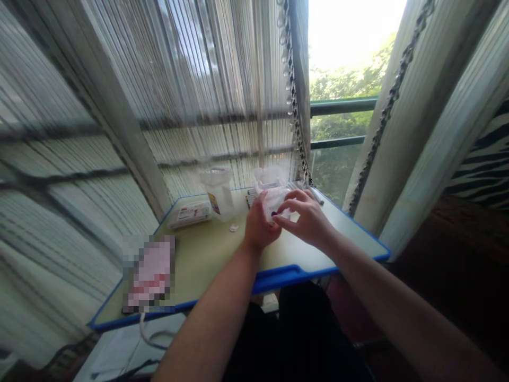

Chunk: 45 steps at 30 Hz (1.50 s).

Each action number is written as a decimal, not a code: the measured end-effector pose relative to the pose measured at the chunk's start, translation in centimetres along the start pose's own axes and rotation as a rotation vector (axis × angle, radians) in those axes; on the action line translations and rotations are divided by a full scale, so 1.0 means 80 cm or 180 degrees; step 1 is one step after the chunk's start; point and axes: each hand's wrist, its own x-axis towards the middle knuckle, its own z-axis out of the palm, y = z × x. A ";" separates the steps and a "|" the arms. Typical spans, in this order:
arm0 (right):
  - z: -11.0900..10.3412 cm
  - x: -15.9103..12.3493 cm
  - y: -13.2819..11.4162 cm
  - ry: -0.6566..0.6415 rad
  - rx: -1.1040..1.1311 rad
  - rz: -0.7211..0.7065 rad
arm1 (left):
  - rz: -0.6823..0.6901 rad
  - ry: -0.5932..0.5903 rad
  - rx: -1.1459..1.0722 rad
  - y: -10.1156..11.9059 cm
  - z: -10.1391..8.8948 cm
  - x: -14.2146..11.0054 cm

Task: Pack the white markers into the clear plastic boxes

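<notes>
My left hand (257, 225) is closed around a translucent plastic bag or container (274, 197) above the middle of the table; the blur does not show which. My right hand (304, 216) meets it from the right, thumb and fingertips pinched at a small dark purple thing (274, 214) in front of the plastic. Its kind is too small to tell. Behind my hands lie several markers (251, 197), partly hidden. A small white piece (234, 228) rests on the tabletop, left of my left hand.
The pale table (207, 260) has a blue edge. On its left stand a clear plastic jar (220, 195) and a flat clear box (191, 214). A pixelated pink object (153, 270) with a cable (143, 331) lies at the near left corner. Curtains (222, 95) hang behind.
</notes>
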 end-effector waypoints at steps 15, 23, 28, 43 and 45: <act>-0.004 0.001 -0.004 0.0022 0.0176 -0.0042 | -0.0098 -0.0055 0.0038 0.001 0.000 0.000; 0.005 0.019 0.129 0.0547 -0.0690 0.1273 | -0.0389 -0.0173 -0.0103 -0.006 0.001 -0.002; 0.017 0.002 0.209 -0.0606 -0.1499 0.2180 | -0.0525 -0.0149 -0.0140 -0.007 0.000 -0.002; 0.009 -0.013 0.202 -0.0589 -0.0997 0.2889 | -0.0582 -0.0153 -0.0061 -0.014 -0.001 -0.001; 0.001 -0.018 0.191 -0.0391 -0.0752 0.2970 | -0.0565 -0.0144 -0.0082 -0.015 0.000 -0.002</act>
